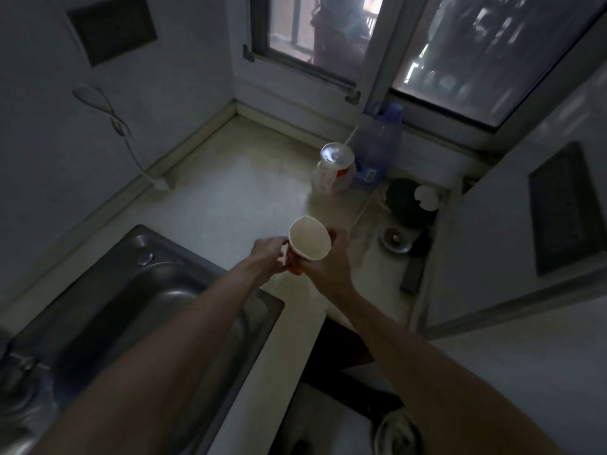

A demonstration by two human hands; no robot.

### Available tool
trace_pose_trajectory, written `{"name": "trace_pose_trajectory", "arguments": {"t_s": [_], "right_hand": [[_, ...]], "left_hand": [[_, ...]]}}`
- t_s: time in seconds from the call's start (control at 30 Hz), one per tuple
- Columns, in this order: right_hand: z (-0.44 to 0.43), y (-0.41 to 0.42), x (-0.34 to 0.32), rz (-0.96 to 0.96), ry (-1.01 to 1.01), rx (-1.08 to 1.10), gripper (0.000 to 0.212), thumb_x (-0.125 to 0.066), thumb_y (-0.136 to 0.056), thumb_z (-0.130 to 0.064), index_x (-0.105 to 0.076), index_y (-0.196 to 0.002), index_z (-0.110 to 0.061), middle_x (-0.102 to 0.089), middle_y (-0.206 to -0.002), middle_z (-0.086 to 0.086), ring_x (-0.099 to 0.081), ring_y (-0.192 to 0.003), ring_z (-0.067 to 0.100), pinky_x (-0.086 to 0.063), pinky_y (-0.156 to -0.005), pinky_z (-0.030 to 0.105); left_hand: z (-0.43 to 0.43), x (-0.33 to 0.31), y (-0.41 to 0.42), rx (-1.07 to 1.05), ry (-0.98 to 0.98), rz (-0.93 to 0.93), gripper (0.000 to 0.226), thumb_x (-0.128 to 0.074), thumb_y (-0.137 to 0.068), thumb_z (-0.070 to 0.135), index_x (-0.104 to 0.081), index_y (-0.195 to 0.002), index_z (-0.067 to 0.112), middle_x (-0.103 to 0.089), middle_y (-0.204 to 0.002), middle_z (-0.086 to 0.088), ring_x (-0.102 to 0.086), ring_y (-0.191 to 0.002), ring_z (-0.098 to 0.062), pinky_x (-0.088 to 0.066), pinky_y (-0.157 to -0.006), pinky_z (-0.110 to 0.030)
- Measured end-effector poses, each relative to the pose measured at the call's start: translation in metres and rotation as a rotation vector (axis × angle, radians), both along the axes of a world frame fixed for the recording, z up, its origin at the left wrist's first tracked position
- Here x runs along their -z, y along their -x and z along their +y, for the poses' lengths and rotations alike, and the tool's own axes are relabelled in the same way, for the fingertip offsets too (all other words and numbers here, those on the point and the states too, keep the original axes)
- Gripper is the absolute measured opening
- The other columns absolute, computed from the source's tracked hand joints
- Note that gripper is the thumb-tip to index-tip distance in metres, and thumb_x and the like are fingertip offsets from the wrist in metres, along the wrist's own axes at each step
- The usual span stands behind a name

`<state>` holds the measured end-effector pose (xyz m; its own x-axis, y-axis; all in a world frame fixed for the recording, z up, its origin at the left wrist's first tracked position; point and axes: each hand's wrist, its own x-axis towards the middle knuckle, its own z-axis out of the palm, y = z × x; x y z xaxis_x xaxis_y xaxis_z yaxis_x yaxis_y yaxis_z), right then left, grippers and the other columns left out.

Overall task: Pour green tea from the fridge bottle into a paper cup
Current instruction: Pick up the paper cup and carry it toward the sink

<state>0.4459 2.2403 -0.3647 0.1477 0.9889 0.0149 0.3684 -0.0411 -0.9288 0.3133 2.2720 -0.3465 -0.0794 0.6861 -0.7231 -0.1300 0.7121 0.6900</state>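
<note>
Both grips are closed on one paper cup [308, 239]: the left grip [269, 256] pinches its lower, red-printed wall with fingertips and thumb; the right grip [330, 269] wraps the opposite side from behind. The cup is held in the air above the pale surface [230, 198], just right of the steel sink [147, 307], and is tilted so that its white, empty inside faces the camera. It is probably very light and thin-walled, so a hard squeeze would buckle it; the rolled rim is likely the stiffest part, and a gentle hold around the mid-wall suits it best. Once filled it should sit flat for pouring. Further back stand a wrapped sleeve of cups [335, 169] and a large blue-tinted bottle [377, 142]; no green tea bottle can be made out.
</note>
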Motion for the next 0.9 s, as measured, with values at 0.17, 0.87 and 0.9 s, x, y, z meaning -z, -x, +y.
{"name": "trace_pose_trajectory", "arguments": {"t_s": [0.17,0.87,0.9], "right_hand": [[0.009,-0.002,0.011,-0.003,0.026,-0.017,0.081,-0.092,-0.060,-0.014,-0.037,-0.120,-0.012,-0.048,-0.103,-0.015,-0.057,-0.091,-0.002,-0.048,-0.066,0.005],[0.017,-0.009,0.020,-0.138,0.057,-0.148,0.109,-0.090,-0.061,-0.038,-0.023,-0.144,-0.018,-0.052,-0.130,-0.002,-0.053,-0.116,0.012,-0.051,-0.095,0.031],[0.016,-0.012,0.015,-0.142,0.066,-0.160,0.110,-0.090,-0.062,-0.040,-0.022,-0.146,-0.018,-0.051,-0.132,-0.002,-0.051,-0.118,0.012,-0.050,-0.095,0.029]], "left_hand": [[0.007,0.005,-0.005,-0.001,-0.018,-0.004,0.023,-0.053,-0.090,0.006,-0.063,-0.107,-0.005,-0.062,-0.107,-0.023,-0.061,-0.088,-0.035,-0.054,-0.069,-0.039],[0.010,0.016,0.006,0.022,-0.062,0.131,0.028,-0.051,-0.095,0.019,-0.060,-0.115,0.002,-0.059,-0.113,-0.017,-0.057,-0.105,-0.033,-0.053,-0.075,-0.035],[0.009,0.012,0.007,0.029,-0.089,0.171,0.024,-0.049,-0.096,0.019,-0.061,-0.110,0.003,-0.058,-0.107,-0.014,-0.056,-0.104,-0.032,-0.052,-0.076,-0.036]]}}
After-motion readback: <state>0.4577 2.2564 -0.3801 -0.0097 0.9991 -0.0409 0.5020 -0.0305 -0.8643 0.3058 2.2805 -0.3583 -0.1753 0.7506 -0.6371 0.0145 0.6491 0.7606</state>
